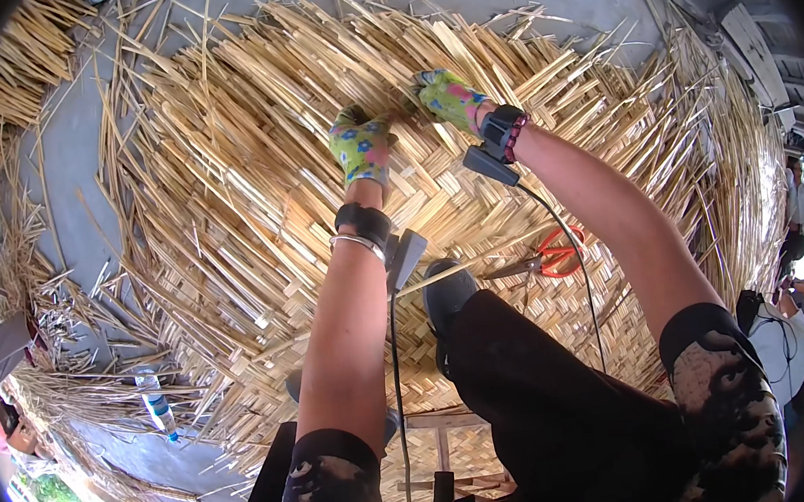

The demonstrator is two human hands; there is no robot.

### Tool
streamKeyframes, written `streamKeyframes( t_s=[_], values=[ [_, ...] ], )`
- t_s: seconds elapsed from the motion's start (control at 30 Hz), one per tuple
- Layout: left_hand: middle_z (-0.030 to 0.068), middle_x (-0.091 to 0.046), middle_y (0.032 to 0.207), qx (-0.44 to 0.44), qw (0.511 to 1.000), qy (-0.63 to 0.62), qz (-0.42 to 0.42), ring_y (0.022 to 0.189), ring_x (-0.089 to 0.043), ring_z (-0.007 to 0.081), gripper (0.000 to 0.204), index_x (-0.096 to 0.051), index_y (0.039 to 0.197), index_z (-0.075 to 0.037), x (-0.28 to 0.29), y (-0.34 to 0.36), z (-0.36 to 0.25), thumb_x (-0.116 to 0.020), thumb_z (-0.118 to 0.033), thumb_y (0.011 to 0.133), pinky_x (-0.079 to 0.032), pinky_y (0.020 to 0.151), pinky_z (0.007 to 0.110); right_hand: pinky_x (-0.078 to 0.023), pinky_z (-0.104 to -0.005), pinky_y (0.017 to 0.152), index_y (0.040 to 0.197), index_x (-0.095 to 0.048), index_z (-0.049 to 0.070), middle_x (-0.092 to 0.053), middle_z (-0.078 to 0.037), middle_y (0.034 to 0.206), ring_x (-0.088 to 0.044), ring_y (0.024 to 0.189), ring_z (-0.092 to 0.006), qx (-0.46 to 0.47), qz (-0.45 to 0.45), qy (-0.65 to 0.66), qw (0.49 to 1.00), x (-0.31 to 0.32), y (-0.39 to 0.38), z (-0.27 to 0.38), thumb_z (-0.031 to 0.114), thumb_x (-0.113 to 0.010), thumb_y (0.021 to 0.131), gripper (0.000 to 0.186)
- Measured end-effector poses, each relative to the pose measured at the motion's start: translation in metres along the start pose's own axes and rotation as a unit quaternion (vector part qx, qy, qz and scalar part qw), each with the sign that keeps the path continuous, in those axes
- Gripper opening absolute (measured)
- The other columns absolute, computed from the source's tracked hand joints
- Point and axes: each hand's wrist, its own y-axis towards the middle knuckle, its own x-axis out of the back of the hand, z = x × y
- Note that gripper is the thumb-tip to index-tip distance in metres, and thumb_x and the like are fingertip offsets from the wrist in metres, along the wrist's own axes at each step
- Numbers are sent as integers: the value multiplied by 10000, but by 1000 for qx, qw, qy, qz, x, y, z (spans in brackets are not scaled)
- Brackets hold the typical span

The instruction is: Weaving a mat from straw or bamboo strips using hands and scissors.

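A large mat [476, 206] of split straw-coloured reeds lies under me, tightly woven near my feet, with long loose ends fanning out on the far side. Both hands wear green flowered gloves and are at the far edge of the weave. My left hand [362, 149] is curled closed on reed strips [307, 94]. Close by on the right, my right hand [452, 101] is also closed on strips, its fingertips partly hidden. The reeds between the hands are blurred. Scissors [559, 252] with orange handles rest on the mat nearer to me, below my right forearm.
My dark shoe [448, 295] stands on the weave. A water bottle [156, 404] lies at the left among scattered reeds. A bundle of reeds [25, 70] is at the far left on the grey floor [78, 202]. Cables hang from both wrist straps. People sit at the right edge.
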Motion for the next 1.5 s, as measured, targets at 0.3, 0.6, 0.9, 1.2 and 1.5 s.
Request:
streamKeyframes(
  t_s=[0.3, 0.6, 0.9, 1.2, 1.5],
  values=[
    [73, -612, 699, -107, 984, 110, -87, 601, -536, 132, 257, -606, 783, 21, 8, -14, -3, -722, -139, 617, -430, 563, 255, -406, -289, 531, 900, -574, 48, -580, -53, 734, -518, 618, -153, 95, 29, -243, 965, -9, 4, 5, 81, -496, 744, 178],
    [69, -607, 715, -105, 981, 130, -99, 575, -534, 126, 254, -586, 844, 33, 22, 0, 10, -690, -87, 645, -424, 508, 251, -475, -282, 621, 991, -580, 113, -597, -12, 856, -557, 721, -164, -40, 46, 88, 994, -9, -9, -1, 187, -549, 776, 230],
    [57, -579, 712, -92, 964, -175, -180, 522, -550, 137, 167, -547, 912, -23, 76, -8, 26, -552, -166, 827, -460, 413, 255, -331, -317, 968, 1224, -398, 45, -475, -128, 1186, -446, 1109, -215, -19, 130, -46, 990, -3, -25, 20, 327, -597, 733, 600],
    [-29, -504, 684, 42, 990, -99, -95, 623, -541, 114, 395, -569, 914, -74, 76, 7, 40, -506, -453, 820, -513, 528, 345, -481, -278, 535, 1162, -454, 40, -567, -66, 947, -551, 671, -142, -47, 93, -118, 988, -23, -44, 53, 96, -495, 786, 383],
    [73, -583, 795, 79, 858, -436, 261, 733, -584, 164, 330, -537, 909, -13, 72, -18, -6, -551, -329, 815, -510, 626, 272, -467, -290, 605, 1150, -465, 49, -571, -57, 898, -553, 741, -149, -20, 143, -193, 971, -14, -29, 46, 66, -512, 751, 402]
  ],
)
